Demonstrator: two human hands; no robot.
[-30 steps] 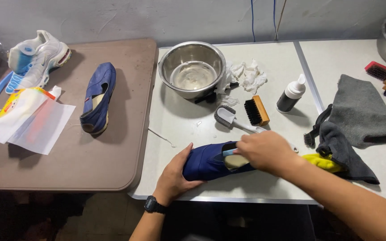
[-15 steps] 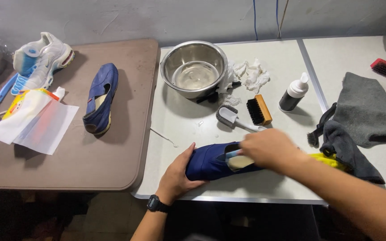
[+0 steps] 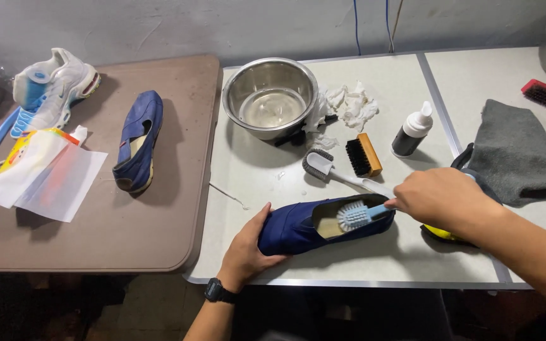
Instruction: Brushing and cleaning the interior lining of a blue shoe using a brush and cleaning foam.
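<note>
Near the white surface's [image 3: 349, 268] front edge, my left hand [image 3: 248, 249] grips the navy slip-on shoe's [image 3: 298, 227] toe; my right hand [image 3: 443, 199], closed on a blue-handled round brush [image 3: 354, 215], should scrub the insole gently.

You get even, moderately bright light from above, slightly cool. Soft shadows fall toward you and to right: beside dark blue shoe [image 3: 139, 142] on brown table [image 3: 96, 240], under steel bowl [image 3: 270, 96], below your right hand [image 3: 443, 199]. Mild glare inside bowl and on white tabletop [image 3: 374, 69]. Centre sharp; bristles of blue brush [image 3: 353, 215] readable. Left edge soft and stretched near white sneaker [image 3: 52, 85]. Area under tables very dark, detail lost. Wall grainy, dim.
</note>
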